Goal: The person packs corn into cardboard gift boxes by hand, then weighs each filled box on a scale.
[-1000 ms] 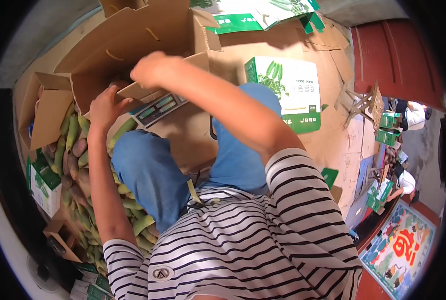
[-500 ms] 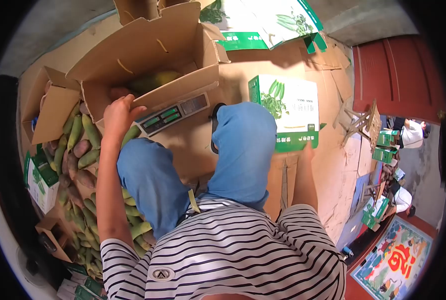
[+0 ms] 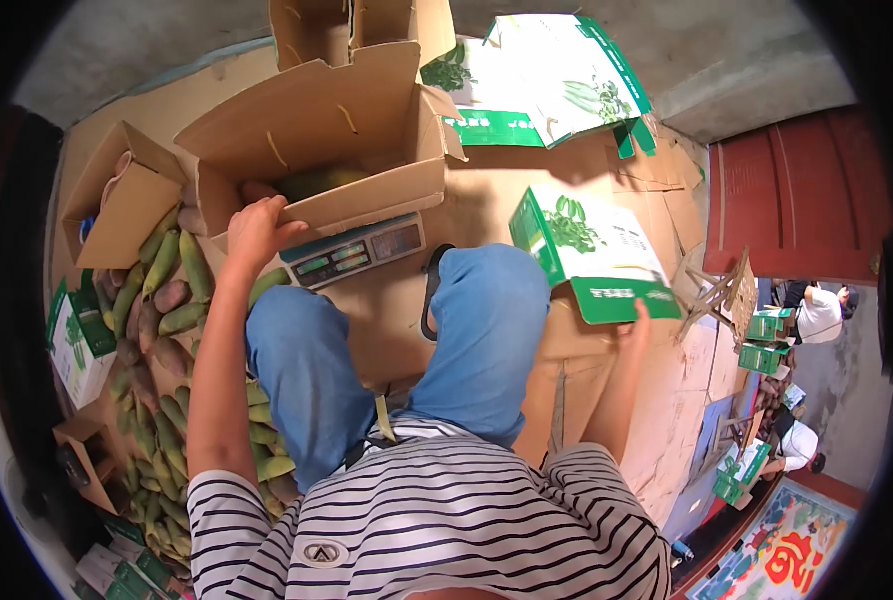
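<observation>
My left hand [image 3: 258,233] holds the near edge of the open brown carton [image 3: 367,192], fingers curled at its front left corner. Inside the carton lie a green vegetable [image 3: 319,182] and a reddish one. The carton stands on a scale with a display panel [image 3: 359,253]. At the right, my right hand [image 3: 636,328] grips the green lower edge of a white and green box [image 3: 607,245], which is tilted; part of the fingers is hidden beneath it.
Green and reddish vegetables [image 3: 162,420] are heaped at the left, beside a small brown box [image 3: 132,205]. White and green cartons [image 3: 567,90] lie at the top. A wooden stool [image 3: 727,290] and two people [image 3: 820,312] are at the right.
The white and green box has turned and tilted, its lower edge swinging right and down with my right hand. The view has shifted; my left hand stays on the carton's edge.
</observation>
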The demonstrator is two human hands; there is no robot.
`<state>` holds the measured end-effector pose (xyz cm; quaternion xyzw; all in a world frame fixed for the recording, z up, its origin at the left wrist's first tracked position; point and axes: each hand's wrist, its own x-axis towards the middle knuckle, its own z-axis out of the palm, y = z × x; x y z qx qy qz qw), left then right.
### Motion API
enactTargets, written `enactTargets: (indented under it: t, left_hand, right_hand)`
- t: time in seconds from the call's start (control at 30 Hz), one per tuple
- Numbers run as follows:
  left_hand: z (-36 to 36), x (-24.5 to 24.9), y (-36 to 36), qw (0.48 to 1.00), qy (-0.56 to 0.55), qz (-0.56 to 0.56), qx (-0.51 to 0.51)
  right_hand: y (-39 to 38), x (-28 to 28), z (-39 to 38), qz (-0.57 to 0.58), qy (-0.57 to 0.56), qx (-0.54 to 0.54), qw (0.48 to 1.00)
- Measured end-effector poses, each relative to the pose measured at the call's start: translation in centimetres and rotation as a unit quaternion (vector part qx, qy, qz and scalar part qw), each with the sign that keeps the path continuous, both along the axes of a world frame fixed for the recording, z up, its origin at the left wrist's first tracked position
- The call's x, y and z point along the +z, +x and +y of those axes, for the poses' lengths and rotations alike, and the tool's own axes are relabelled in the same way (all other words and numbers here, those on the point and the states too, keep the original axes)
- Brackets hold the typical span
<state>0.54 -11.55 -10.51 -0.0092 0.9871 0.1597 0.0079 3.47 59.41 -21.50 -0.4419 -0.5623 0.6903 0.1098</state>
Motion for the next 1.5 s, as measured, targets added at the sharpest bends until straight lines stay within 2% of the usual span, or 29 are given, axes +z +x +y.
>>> enactTargets:
  t: [0.03,0.1,0.13,0.2,0.3,0.33,0.4,0.47,0.53,0.6,0.7,0.77,0.83,0.87,0.9,0.93,1.13,1.23,1.33,1.4,1.47,1.5]
  left_hand:
    - [0.0,0.0,0.0,1.0,-0.002,-0.003,0.001]
    - [0.0,0.2,-0.1,1.0,-0.003,-0.009,0.004]
    - [0.0,0.2,-0.1,1.0,0.0,-0.012,0.007]
    - [0.1,0.3,-0.1,1.0,0.002,-0.011,0.009]
    - [0.1,0.1,-0.1,1.0,0.004,-0.002,0.008]
    - [0.0,-0.1,-0.1,1.0,0.005,0.0,0.007]
    - [-0.4,-0.3,0.1,1.0,0.0,0.002,0.008]
    - [-0.2,-0.4,0.0,1.0,-0.007,0.002,0.01]
    - [0.0,-0.5,0.0,1.0,-0.002,0.01,0.015]
    - [-0.2,-0.7,0.1,1.0,-0.003,0.016,0.019]
    - [-0.2,-0.8,0.2,1.0,-0.01,0.022,0.017]
    - [-0.3,-1.0,0.2,0.999,-0.012,0.03,0.017]
    - [-0.3,-0.9,0.3,0.999,-0.023,0.034,0.019]
    - [-0.2,-0.8,0.3,0.999,-0.028,0.034,0.021]
    - [-0.3,-0.9,0.3,0.999,-0.028,0.036,0.018]
    - [-0.4,-1.0,0.2,0.999,-0.028,0.036,0.014]
    - [-0.4,-1.4,0.4,0.997,-0.028,0.071,0.017]
    - [-0.6,-1.7,0.5,0.998,-0.027,0.059,0.02]
    - [-0.5,-1.8,0.5,0.998,-0.028,0.05,0.016]
    - [-0.6,-1.8,0.6,0.998,-0.021,0.053,0.011]
    - [-1.0,-1.7,1.4,0.996,-0.015,0.088,-0.011]
    - [-1.8,-2.2,1.8,0.985,0.053,0.162,-0.022]
  right_hand:
    - [-0.8,4.7,-1.3,0.001,0.05,-0.009,0.999]
    - [-1.8,11.7,-1.8,0.008,0.161,0.053,0.985]
    - [-2.4,15.1,-5.2,0.112,0.142,0.012,0.984]
    - [-3.5,17.7,-4.1,0.11,0.179,0.084,0.974]
    - [-6.6,21.0,-5.3,0.166,0.228,0.078,0.956]
    - [-7.9,23.0,-6.6,0.217,0.238,0.079,0.944]
    - [-10.2,27.3,-10.3,0.29,0.209,0.108,0.928]
    - [-14.3,29.5,-12.4,0.399,0.17,0.158,0.887]
    - [-19.0,31.1,-16.4,0.442,0.168,0.161,0.867]
    - [-24.7,30.1,-19.9,0.419,0.169,0.156,0.879]
    - [-27.7,27.5,-25.9,0.271,-0.005,0.335,0.902]
    - [-25.6,25.9,-30.8,0.197,0.143,0.473,0.847]
    - [-21.6,25.0,-34.6,0.23,0.204,0.61,0.73]
    - [-19.7,24.5,-36.3,0.234,0.169,0.642,0.71]
    - [-18.1,23.7,-37.3,0.24,0.193,0.675,0.671]
    - [-16.2,23.8,-38.6,0.257,0.184,0.689,0.652]
    - [-10.1,26.0,-46.0,0.293,0.313,0.715,0.552]
    - [-10.6,24.2,-49.4,0.264,0.389,0.702,0.535]
    - [-12.0,19.4,-51.1,0.315,0.557,0.651,0.408]
    - [-13.3,15.6,-51.2,0.307,0.584,0.669,0.341]
    - [-13.5,13.9,-51.6,0.26,0.601,0.699,0.287]
    - [-13.5,13.3,-51.9,0.228,0.581,0.728,0.284]
